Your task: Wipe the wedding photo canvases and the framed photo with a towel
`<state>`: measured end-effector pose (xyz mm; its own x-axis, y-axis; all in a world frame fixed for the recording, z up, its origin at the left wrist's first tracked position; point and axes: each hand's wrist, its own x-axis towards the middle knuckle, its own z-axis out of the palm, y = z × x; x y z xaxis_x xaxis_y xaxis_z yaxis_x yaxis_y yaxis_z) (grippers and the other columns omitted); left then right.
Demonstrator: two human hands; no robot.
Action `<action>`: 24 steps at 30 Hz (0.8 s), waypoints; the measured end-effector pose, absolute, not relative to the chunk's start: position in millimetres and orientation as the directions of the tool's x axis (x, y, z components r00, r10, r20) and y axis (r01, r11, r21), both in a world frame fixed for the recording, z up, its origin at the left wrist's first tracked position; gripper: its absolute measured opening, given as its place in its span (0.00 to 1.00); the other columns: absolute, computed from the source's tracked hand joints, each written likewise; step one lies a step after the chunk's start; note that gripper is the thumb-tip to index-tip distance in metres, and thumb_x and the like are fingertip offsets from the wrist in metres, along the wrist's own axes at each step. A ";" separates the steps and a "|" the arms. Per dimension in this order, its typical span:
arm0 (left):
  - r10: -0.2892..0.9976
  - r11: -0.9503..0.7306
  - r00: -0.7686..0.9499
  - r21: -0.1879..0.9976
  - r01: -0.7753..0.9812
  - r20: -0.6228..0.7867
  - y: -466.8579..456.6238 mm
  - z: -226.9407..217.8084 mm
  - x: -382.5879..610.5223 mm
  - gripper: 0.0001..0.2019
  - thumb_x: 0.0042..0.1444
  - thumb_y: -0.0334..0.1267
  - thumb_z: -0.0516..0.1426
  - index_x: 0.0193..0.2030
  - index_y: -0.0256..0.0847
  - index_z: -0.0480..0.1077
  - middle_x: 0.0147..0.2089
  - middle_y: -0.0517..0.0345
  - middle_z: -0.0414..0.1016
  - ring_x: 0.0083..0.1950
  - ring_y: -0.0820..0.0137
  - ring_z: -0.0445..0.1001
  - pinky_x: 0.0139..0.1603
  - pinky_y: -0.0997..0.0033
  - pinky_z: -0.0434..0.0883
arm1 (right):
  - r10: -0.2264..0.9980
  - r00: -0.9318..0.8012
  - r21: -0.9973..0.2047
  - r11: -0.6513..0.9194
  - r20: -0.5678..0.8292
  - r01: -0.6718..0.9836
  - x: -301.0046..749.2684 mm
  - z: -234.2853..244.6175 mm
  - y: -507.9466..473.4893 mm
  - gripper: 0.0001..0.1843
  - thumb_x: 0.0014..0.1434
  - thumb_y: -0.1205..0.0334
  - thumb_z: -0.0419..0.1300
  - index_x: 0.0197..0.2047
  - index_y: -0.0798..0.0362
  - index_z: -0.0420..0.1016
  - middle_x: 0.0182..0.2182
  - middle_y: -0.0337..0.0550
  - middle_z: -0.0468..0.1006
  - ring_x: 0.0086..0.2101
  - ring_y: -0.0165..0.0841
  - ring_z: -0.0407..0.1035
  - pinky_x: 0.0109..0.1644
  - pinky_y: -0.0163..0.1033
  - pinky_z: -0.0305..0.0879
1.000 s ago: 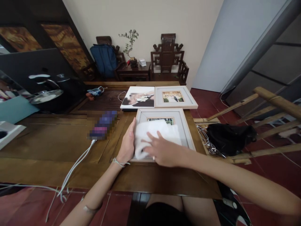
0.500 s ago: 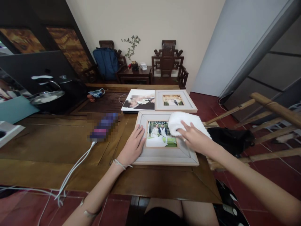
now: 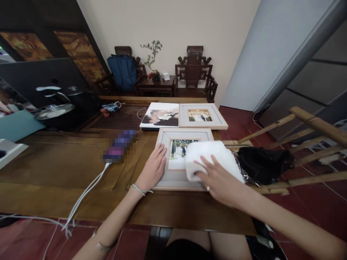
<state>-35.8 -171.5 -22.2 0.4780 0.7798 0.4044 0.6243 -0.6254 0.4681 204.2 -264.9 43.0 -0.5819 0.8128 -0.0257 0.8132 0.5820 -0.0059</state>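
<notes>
A light-coloured picture frame [image 3: 176, 182] lies flat near the table's front right corner, with a photo [image 3: 176, 155] of a couple in its middle. Resting on the left side of this frame is my left hand [image 3: 152, 167], its fingers stretched out and holding nothing. My right hand [image 3: 218, 180] grips a folded white cloth [image 3: 206, 151] and presses it on the frame's lower right part. The cloth covers the right half of the photo and the frame's right side.
Behind lie a second frame [image 3: 218, 117] and a photo album or print [image 3: 159, 115]. A pixelated phone-like device [image 3: 119, 146] with a white cable [image 3: 92, 187] is on the left. A lidded pan [image 3: 55, 117] stands farther left; a wooden chair [image 3: 320, 126] with a black bag [image 3: 265, 164] is at right.
My right hand has moved the white cloth from the frame's upper right down toward its lower right, over part of the photo. My left hand has stayed in place.
</notes>
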 end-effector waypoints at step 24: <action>0.772 -0.635 0.518 0.456 0.623 0.369 -171.9 -18.7 -38.6 0.22 0.62 0.34 0.44 0.63 0.37 0.56 0.66 0.46 0.55 0.69 0.62 0.47 0.66 0.51 0.52 | 0.831 -0.538 0.067 0.534 0.145 0.843 219.2 31.0 -142.9 0.21 0.60 0.70 0.47 0.56 0.53 0.65 0.61 0.49 0.59 0.61 0.53 0.45 0.58 0.66 0.48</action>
